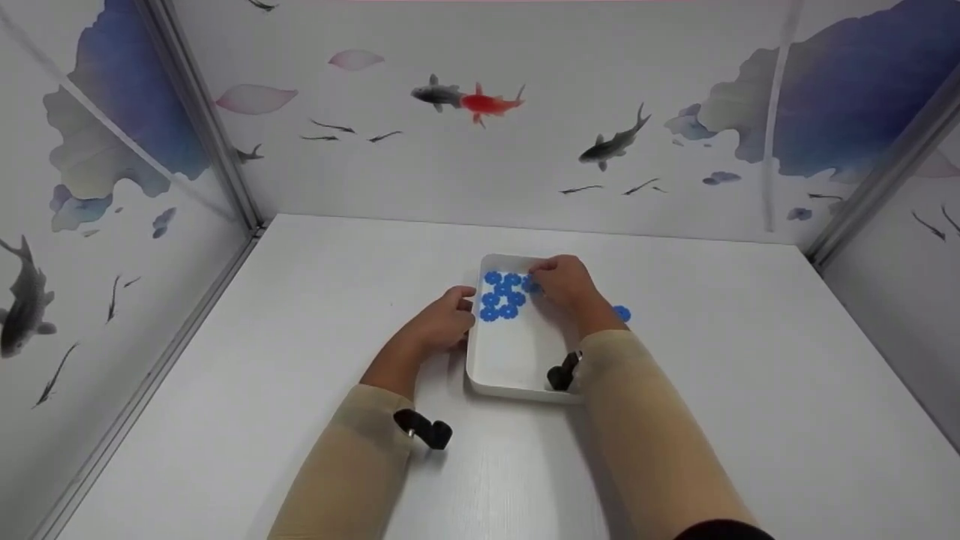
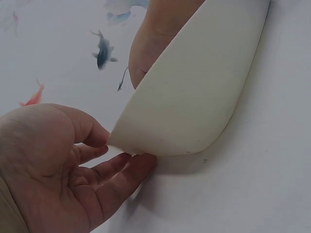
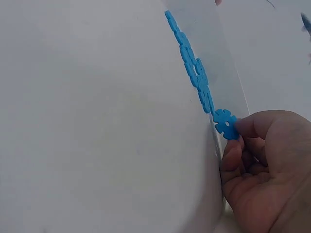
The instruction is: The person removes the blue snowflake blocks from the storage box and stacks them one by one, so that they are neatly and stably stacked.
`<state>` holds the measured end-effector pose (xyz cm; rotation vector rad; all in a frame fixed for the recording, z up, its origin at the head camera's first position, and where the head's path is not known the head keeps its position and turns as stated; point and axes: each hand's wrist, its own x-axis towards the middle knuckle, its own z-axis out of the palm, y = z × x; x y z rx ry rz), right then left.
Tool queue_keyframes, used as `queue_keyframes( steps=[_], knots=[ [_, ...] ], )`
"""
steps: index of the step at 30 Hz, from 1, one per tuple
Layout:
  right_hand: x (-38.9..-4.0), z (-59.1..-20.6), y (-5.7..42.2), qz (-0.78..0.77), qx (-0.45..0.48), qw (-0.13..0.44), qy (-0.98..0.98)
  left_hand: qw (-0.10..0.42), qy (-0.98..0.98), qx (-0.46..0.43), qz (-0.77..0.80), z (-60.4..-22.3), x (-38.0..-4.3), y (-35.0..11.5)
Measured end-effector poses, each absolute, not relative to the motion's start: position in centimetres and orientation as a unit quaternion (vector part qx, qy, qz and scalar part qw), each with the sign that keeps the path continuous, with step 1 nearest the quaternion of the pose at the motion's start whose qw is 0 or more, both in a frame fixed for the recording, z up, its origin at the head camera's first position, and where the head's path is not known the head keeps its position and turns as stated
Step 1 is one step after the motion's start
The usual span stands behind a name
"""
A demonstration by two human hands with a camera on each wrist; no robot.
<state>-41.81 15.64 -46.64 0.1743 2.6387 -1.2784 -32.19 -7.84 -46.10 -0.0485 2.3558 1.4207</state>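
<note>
A shallow white rectangular tray (image 1: 514,364) lies on the table. My left hand (image 1: 446,322) holds its left side; in the left wrist view, the thumb is at the rim and the fingertips touch lower on the outer wall (image 2: 194,92). Inside the tray's far part, my right hand (image 1: 568,281) pinches a blue notched plastic disc (image 3: 226,125) between thumb and finger. That disc stands at the end of several similar blue discs (image 1: 490,299), which lie together at the tray's far left. In the right wrist view these discs (image 3: 194,73) appear nearly edge-on.
Another blue disc (image 1: 622,313) is on the white table (image 1: 735,360) to the right of the tray, partly hidden by the right forearm. White panels printed with fish (image 1: 480,172) enclose the table at the back and sides. Black camera mounts (image 1: 424,429) protrude from both sleeves.
</note>
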Motion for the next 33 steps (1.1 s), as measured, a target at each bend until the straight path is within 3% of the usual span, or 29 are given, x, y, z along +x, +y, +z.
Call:
queue_keyframes(
  steps=[10,17,25,33],
  knots=[
    [-42.0,-46.0,15.9,-0.488,0.035,0.099,0.866,0.189,0.839,-0.013,0.510,-46.0,-32.3,-7.9],
    [-41.5,-43.7,16.1,-0.637,0.034,0.122,0.761,0.191,0.841,-0.020,0.506,-46.0,-32.4,-7.8],
    [-39.8,-41.8,17.8,-0.677,0.041,0.134,0.722,0.192,0.841,-0.025,0.504,-46.1,-32.5,-7.9],
    [-37.9,-41.3,21.2,-0.711,0.038,0.088,0.696,0.191,0.839,-0.021,0.509,-46.2,-32.3,-8.0]
  ],
)
